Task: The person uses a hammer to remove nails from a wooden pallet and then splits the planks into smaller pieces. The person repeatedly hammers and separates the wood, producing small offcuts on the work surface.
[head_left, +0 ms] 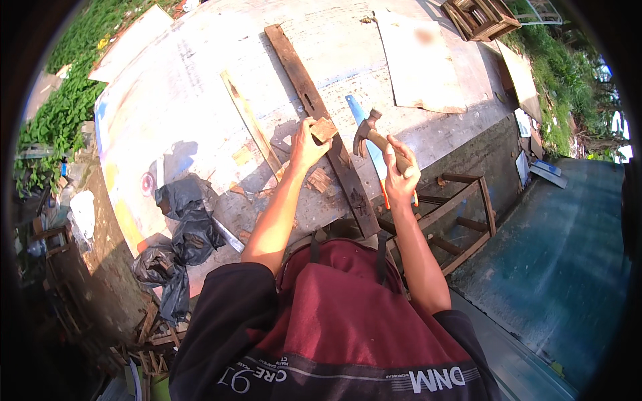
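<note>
My left hand (pixel 307 148) is closed around a small wood block (pixel 324 129), just over a long dark plank (pixel 294 65). That plank runs across the worktable from the far side to its near edge by my body. In my right hand (pixel 402 175) is a claw hammer (pixel 372 131), gripped by its wooden handle, with the metal head pointing up and away from me. Beneath the hammer lies a handsaw (pixel 356 107) with a blue blade and an orange handle, partly hidden by my right hand. Whether the block touches the plank I cannot tell.
A thin pale wood strip (pixel 249 120) and wood scraps (pixel 319 179) lie left of the plank. Black plastic bags (pixel 194 230) sit at the near left, beside a tape roll (pixel 147 182). A light board (pixel 421 67) and wooden crate (pixel 478 19) are far right; a wooden frame (pixel 461 214) stands nearer.
</note>
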A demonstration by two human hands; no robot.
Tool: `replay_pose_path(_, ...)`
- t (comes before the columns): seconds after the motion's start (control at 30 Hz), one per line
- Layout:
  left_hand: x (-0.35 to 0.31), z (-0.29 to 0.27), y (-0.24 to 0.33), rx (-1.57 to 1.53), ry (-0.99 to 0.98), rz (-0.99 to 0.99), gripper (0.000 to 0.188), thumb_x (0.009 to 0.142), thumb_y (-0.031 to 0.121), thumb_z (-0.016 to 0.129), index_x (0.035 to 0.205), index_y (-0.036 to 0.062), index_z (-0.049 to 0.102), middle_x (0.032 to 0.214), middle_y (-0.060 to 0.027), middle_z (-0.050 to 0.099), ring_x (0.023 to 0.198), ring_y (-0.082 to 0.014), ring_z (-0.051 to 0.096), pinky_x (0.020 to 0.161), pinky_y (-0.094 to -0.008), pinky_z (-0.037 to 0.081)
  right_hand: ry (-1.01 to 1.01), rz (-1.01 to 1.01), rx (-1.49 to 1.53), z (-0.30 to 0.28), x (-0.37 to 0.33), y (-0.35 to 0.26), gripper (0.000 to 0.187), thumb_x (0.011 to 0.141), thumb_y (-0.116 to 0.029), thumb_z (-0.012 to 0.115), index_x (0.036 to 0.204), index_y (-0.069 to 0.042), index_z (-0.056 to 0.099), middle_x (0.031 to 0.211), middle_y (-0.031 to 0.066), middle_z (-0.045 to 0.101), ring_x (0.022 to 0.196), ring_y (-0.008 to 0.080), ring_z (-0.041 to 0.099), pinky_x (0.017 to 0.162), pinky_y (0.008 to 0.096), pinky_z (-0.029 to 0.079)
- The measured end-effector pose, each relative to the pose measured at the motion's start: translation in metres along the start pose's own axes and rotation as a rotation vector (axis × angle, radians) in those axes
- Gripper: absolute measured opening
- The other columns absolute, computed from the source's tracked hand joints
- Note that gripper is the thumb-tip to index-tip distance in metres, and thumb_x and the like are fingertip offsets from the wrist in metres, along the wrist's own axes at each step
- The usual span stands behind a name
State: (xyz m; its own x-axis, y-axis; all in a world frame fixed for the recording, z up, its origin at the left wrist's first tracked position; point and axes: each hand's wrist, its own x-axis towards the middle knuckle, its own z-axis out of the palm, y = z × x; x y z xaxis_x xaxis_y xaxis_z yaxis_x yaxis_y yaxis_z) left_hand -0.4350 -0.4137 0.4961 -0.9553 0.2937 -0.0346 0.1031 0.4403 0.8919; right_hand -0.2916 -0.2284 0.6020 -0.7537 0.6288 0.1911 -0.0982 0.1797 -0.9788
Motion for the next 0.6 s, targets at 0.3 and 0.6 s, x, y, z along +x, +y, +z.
replay_pose_path(0.3, -0.011, 0.012, 0.008, 0.145, -0.123, 0.077, 0.072, 0.075, 0.022, 0.089, 0.134, 0.0102, 0.049, 0.129, -0.0184, 0.066, 0.122, -0.0362, 0.062, 0.1, -0.0461, 0.052, -0.09, -0.124, -0.047, 0.025, 0.009, 0.0, 0.017, 0.097, 0.0, 0.066, 0.114, 0.002, 0.068, 0.126, 0.0177, 0.069, 0.12, 0.0235, 0.063, 0.104, 0.0355, 0.05)
replay_pose_path(0.6, -0.029, 0.02, 0.026, 0.093, -0.137, 0.096, 0.07, 0.074, 0.017, 0.087, 0.133, 0.0096, 0.051, 0.124, -0.019, 0.069, 0.116, -0.0377, 0.066, 0.096, -0.0452, 0.054, -0.184, -0.217, -0.069, 0.032, 0.006, 0.024, 0.019, 0.095, 0.003, 0.067, 0.113, 0.0, 0.069, 0.126, 0.0182, 0.069, 0.121, 0.025, 0.064, 0.104, 0.0387, 0.049)
